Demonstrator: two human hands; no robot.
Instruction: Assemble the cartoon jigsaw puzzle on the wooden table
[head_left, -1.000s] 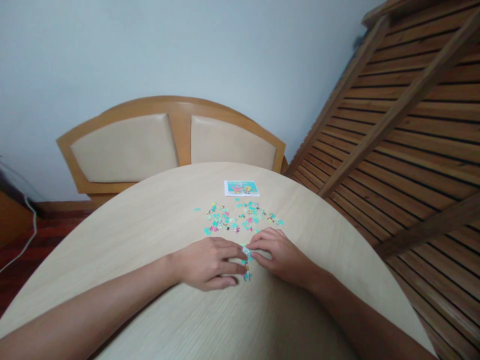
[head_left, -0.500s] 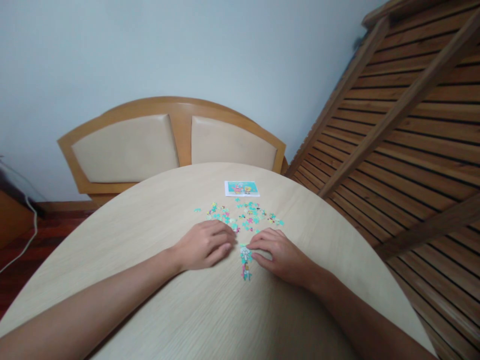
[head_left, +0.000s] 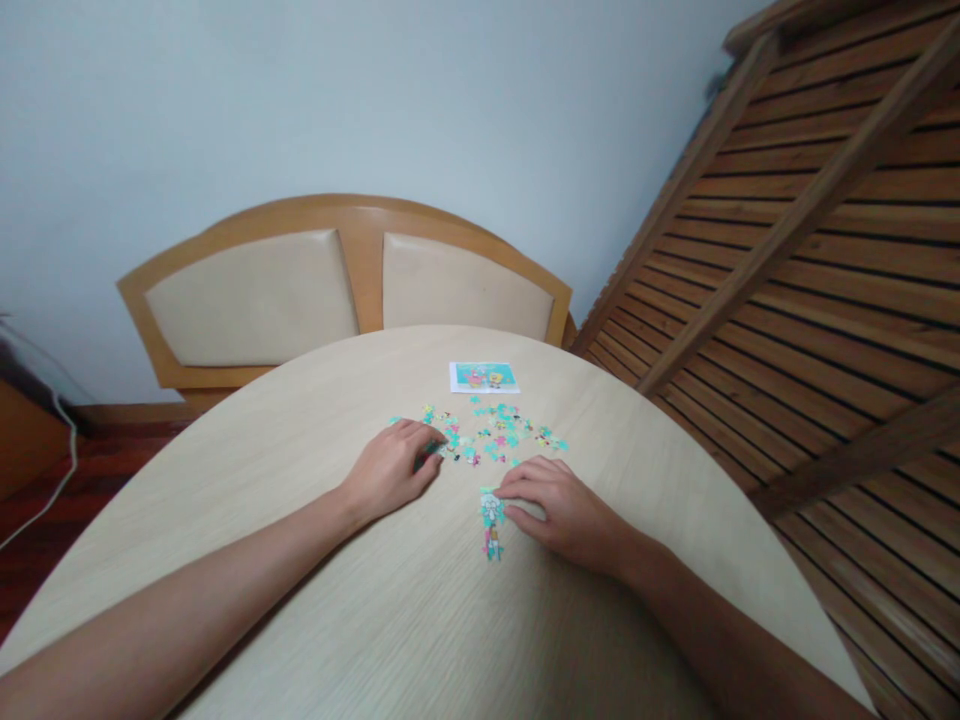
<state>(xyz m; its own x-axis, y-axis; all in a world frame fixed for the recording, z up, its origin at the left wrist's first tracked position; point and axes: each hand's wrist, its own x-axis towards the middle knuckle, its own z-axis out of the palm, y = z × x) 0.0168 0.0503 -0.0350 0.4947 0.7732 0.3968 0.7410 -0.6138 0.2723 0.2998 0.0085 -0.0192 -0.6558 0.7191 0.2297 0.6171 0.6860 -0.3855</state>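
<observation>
A narrow strip of joined jigsaw pieces (head_left: 492, 512), showing a pale green cartoon figure on turquoise, lies on the table in front of me. My right hand (head_left: 562, 508) rests at its right side, the index fingertip touching its upper edge and the thumb beside it, with a gap between the two. Farther out is a scatter of loose jigsaw pieces (head_left: 501, 425) in turquoise, pink and yellow. My left hand (head_left: 396, 465) is at the left end of this scatter, fingers bent over some pieces and thumb apart from them. Its fingertips partly hide the pieces beneath.
Behind the loose pieces lies a picture card (head_left: 484, 378) with a pink and a yellow cartoon figure. The round wooden table (head_left: 337, 610) carries everything. A padded chair back (head_left: 360, 270) stands beyond it, and a slatted wooden panel (head_left: 787, 230) leans at the right.
My left hand has moved left and slightly away from me, from beside the joined strip to the left end of the loose pieces. The right hand stays in place.
</observation>
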